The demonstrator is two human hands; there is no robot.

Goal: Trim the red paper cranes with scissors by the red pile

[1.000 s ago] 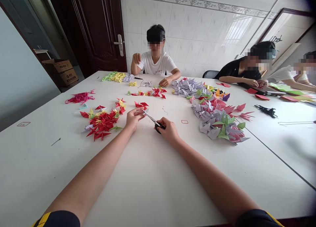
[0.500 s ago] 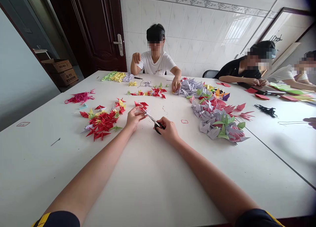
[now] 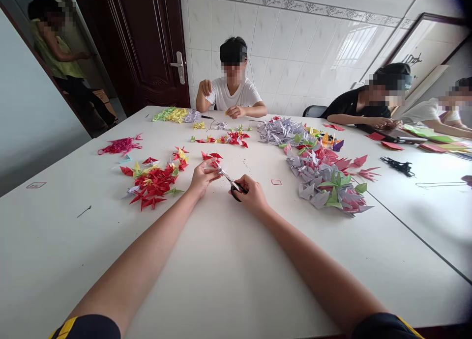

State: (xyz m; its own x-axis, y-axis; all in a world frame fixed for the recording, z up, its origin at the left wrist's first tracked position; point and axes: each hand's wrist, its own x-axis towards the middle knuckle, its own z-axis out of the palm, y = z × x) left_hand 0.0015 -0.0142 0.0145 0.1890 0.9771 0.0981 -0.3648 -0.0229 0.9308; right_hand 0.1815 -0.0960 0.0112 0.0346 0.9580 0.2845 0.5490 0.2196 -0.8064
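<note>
In my left hand (image 3: 202,179) is a red origami crane (image 3: 212,157), held near the middle of the table, fingers closed around its near side. Black-handled scissors (image 3: 234,185) are in my right hand (image 3: 252,195), with thumb and fingers in the loops. Their blades point up and left, the tips at the crane by my left fingertips. Whether the blades touch the paper is too small to tell. Left of my left hand lies a heap of red and yellow cranes (image 3: 155,184). Tiny dark bits lie scattered beyond the scissors.
Grey and green cranes (image 3: 320,182) lie in a long pile to the right. Pink thread-like material (image 3: 120,145) sits at the left, black cord (image 3: 397,166) at the right. Across the white table (image 3: 206,280) a person (image 3: 236,91) works; others sit right, and someone stands in the doorway.
My hands, the scissors and the crane stay almost still. The person opposite has drawn a hand back from the grey pile to the chest. Another person has appeared in the doorway.
</note>
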